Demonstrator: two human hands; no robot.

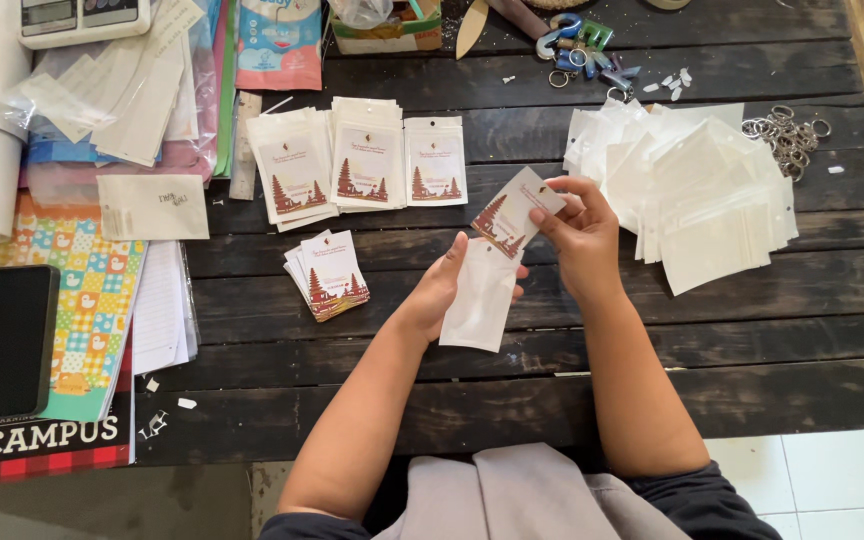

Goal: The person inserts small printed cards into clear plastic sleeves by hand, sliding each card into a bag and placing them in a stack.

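Note:
My left hand (pixel 439 290) holds a small clear plastic pouch (pixel 478 305) by its upper edge, over the dark wooden table (pixel 652 310). My right hand (pixel 582 232) pinches a white printed card (pixel 512 212) with a red temple drawing; the card's lower end sits at the pouch's mouth. A loose stack of the same cards (pixel 330 273) lies to the left of my left hand. Behind it stand three rows of pouches with cards inside (pixel 364 162). A heap of unfilled pouches (pixel 697 195) lies right of my right hand.
A black phone (pixel 7 340) rests on notebooks at the left edge. Plastic sleeves and a scale (pixel 82 18) sit at the back left, a ruler (pixel 244 145) beside them. Metal key rings (pixel 782 130) and coloured carabiners (pixel 582 45) lie at the back right.

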